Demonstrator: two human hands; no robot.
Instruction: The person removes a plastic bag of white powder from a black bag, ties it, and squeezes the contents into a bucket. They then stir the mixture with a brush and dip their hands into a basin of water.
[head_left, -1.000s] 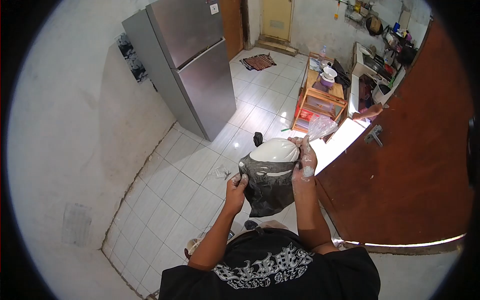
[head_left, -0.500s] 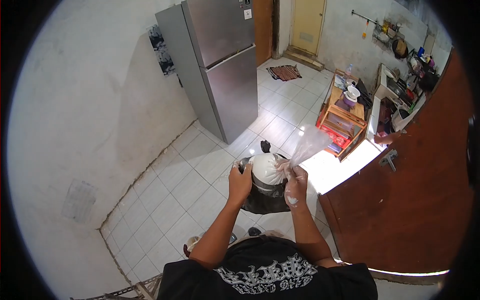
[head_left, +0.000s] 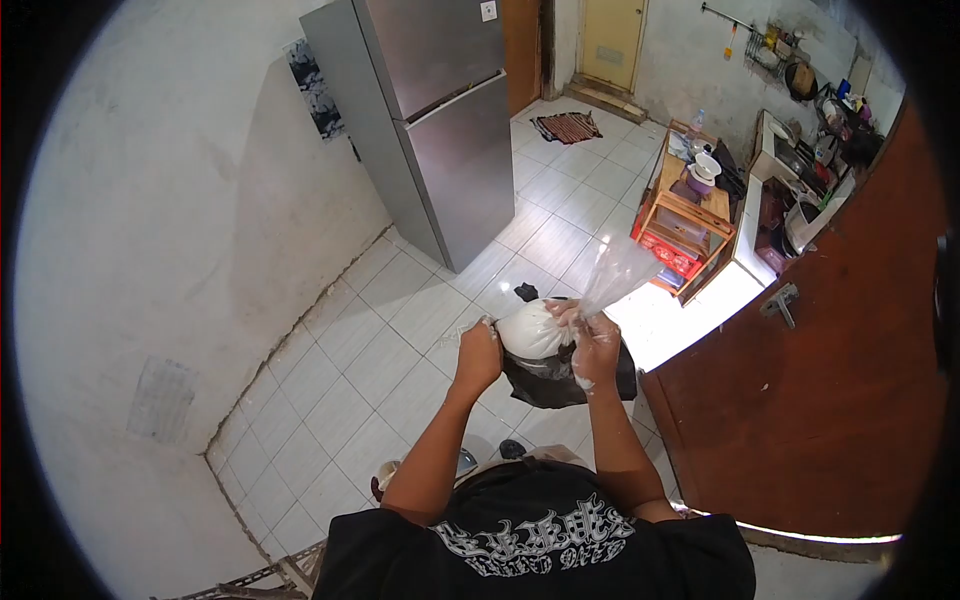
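While you stand over the tiled floor, your left hand cups the left side of the white-filled clear bag, and your right hand pinches its twisted neck, which flares up toward one o'clock. A black bag hangs beneath, at six o'clock of the white bulge. The fridge stands at eleven o'clock.

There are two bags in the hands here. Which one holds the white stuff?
The clear bag holds the white stuff; the right hand grips its twisted neck. The black bag hangs below it, dark and slack, while the left hand steadies the bundle.
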